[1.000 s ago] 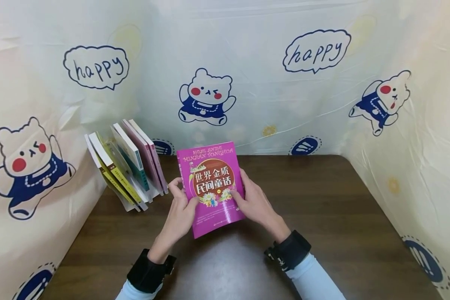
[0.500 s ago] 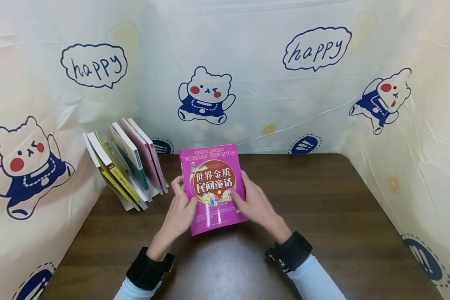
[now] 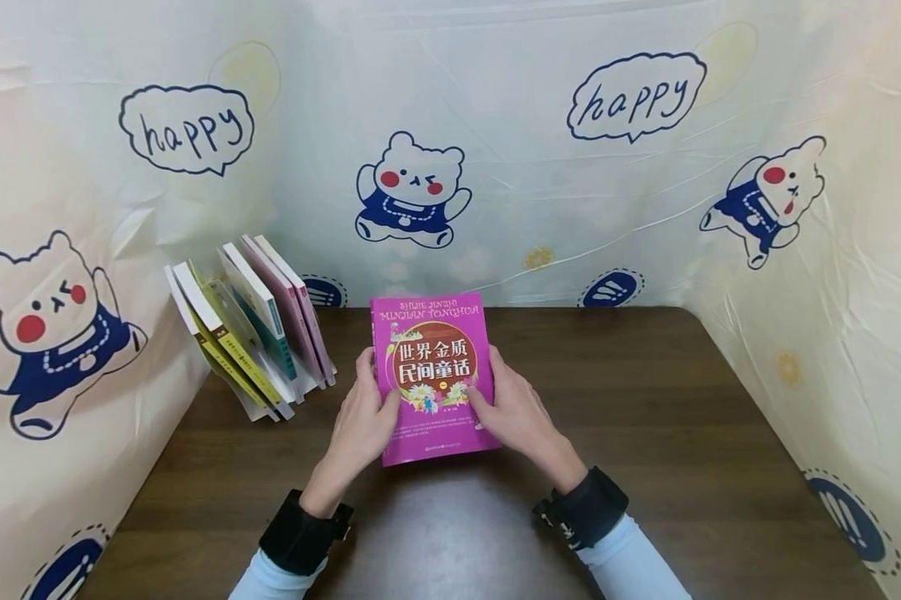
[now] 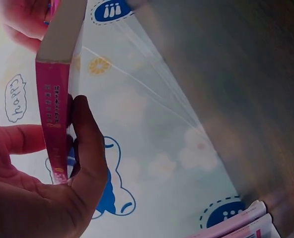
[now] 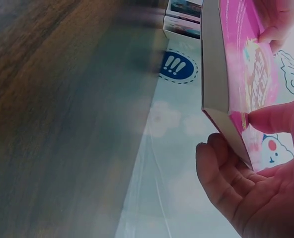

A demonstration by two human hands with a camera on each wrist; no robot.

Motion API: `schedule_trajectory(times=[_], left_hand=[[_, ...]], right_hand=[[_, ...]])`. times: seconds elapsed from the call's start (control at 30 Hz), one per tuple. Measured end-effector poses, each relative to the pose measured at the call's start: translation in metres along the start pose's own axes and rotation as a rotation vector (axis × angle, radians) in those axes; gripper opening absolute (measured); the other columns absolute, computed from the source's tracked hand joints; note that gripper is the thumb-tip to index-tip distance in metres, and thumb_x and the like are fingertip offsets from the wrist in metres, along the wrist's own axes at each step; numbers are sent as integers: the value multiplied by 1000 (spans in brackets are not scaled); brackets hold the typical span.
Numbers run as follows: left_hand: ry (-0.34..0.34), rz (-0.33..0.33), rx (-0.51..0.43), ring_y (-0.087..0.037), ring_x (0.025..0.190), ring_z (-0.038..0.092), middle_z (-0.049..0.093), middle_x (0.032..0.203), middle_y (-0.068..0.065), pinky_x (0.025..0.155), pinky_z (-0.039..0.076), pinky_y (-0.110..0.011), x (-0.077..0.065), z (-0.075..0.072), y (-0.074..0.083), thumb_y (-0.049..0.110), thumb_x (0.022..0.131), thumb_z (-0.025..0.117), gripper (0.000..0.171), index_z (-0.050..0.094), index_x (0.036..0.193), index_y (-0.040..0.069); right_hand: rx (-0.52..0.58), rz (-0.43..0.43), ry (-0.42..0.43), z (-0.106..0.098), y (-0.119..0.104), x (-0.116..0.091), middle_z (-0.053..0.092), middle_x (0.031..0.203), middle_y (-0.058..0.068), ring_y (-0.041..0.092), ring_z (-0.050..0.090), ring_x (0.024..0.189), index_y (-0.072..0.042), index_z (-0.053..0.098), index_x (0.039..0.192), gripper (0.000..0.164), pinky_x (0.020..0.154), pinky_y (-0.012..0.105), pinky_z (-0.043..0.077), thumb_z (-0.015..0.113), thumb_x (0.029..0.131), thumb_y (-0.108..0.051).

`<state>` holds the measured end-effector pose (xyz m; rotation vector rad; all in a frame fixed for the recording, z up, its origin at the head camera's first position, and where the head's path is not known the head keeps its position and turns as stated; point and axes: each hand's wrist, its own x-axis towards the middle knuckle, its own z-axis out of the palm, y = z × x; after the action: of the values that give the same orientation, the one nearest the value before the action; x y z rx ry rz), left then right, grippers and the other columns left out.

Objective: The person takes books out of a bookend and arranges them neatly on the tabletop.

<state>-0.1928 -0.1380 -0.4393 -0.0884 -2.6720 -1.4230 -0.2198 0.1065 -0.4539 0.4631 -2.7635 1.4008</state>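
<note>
A magenta paperback book (image 3: pixel 435 433) with white Chinese lettering is held up over the table, its front cover facing me. My left hand (image 3: pixel 362 421) grips its left side, thumb on the cover and fingers behind. My right hand (image 3: pixel 521 408) holds the right side the same way. In the left wrist view the book's spine (image 4: pixel 55 99) lies between thumb and fingers of the left hand (image 4: pixel 62 198). The right wrist view shows the page edges (image 5: pixel 215 59), with the right hand (image 5: pixel 266 188) pinching the cover by thumb and curled fingers.
Several books (image 3: pixel 255 333) stand leaning in a row on the table's back left. The brown wooden table (image 3: pixel 645 400) stretches to both sides. A pale cloth (image 3: pixel 510 183) printed with cartoon bears encloses the table at the back and sides.
The magenta book has shifted slightly right and straightened from its earlier tilt. Both hands have moved with it, keeping their hold; the left forefinger now lies closer along the book's edge.
</note>
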Motion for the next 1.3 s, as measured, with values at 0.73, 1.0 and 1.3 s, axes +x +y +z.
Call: schedule_trajectory(times=[0.73, 1.0, 1.3], left_hand=[[-35, -14, 120, -33, 113, 61, 41, 144, -20, 89, 58, -48, 7, 14, -2, 11, 105, 59, 77, 14, 167, -3], [-51, -5, 138, -31, 105, 62, 42, 146, -21, 82, 59, -43, 8, 22, -3, 11, 104, 62, 79, 15, 166, -4], [-66, 5, 152, -30, 103, 62, 42, 147, -23, 79, 60, -40, 8, 29, -3, 9, 104, 61, 78, 16, 165, -5]], right_hand=[[-55, 78, 17, -4, 6, -4, 65, 121, 2, 14, 69, 99, -13, 32, 161, 82, 78, 39, 63, 78, 95, -33], [-54, 86, 12, -5, 11, -7, 66, 114, 2, 12, 70, 90, -13, 35, 157, 77, 72, 35, 63, 78, 95, -30], [-81, 107, 19, -8, 14, -11, 67, 112, 5, 13, 69, 86, -9, 36, 156, 75, 69, 35, 63, 77, 96, -29]])
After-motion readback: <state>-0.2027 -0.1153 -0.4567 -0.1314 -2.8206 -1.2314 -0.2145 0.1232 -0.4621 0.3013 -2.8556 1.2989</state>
